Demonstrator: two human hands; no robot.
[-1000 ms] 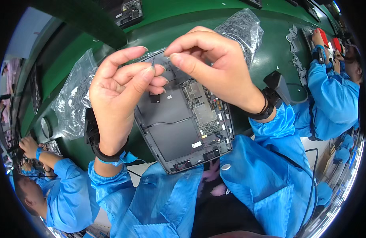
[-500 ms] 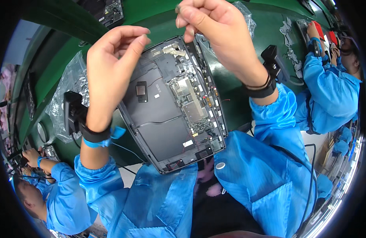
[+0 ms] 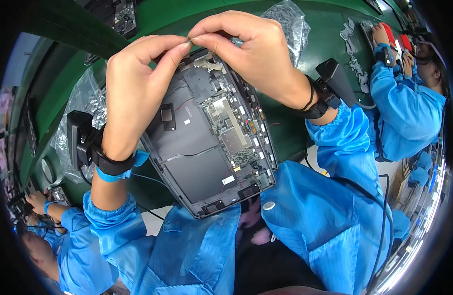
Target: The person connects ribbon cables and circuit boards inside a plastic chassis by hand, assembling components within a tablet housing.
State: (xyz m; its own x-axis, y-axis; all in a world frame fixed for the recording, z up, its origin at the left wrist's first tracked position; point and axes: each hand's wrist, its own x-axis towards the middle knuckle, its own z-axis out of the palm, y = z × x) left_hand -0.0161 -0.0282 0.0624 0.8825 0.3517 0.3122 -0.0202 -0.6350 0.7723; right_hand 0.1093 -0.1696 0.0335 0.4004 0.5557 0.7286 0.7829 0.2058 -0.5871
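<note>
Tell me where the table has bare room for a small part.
The green table looks bare between the right plastic bag and the grey strips; a smaller patch lies between the open laptop and the right wristband. Crowded: the laptop's far edge, where left hand and right hand meet, and near the left plastic bag.

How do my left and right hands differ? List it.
The left hand rises steeply; the right hand slants up and leftward. In view, the left hand overlaps the opened device at upper left; the right hand, at upper right. Both hold thumb close to index finger.
</note>
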